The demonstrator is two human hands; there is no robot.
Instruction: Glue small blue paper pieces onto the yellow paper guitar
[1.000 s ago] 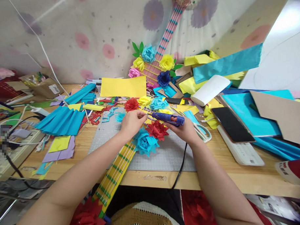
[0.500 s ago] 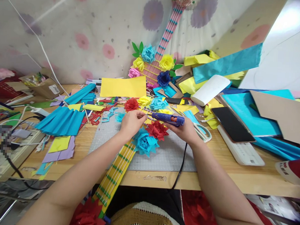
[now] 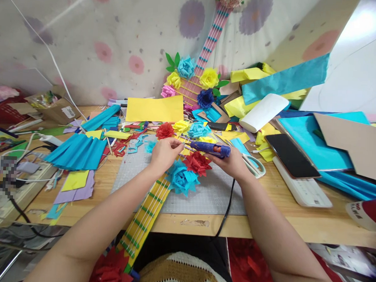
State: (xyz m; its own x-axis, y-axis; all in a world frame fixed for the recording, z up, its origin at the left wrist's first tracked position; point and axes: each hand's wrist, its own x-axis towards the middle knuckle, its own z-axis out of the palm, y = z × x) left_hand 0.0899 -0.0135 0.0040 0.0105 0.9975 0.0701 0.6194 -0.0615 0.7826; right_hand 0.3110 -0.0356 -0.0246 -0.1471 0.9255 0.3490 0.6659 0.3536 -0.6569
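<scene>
My right hand is wrapped round a blue hot glue gun, its nozzle pointing left. Close to that tip, my left hand has thumb and fingers pinched together; what they hold is too small to make out. Under both hands lies a yellow paper guitar with green frets and white strings, its neck slanting toward my lap. Around its body sit a large blue paper flower, a red paper flower, another red flower and a light blue flower.
A grey cutting mat lies beneath the guitar. White-handled scissors and a phone are to the right. Pleated blue paper and scraps lie left. A pink paper guitar leans at the back. The glue gun's cord hangs over the edge.
The glue gun has shifted very slightly in my right hand's grip. My left hand stays pinched in the same place by the nozzle.
</scene>
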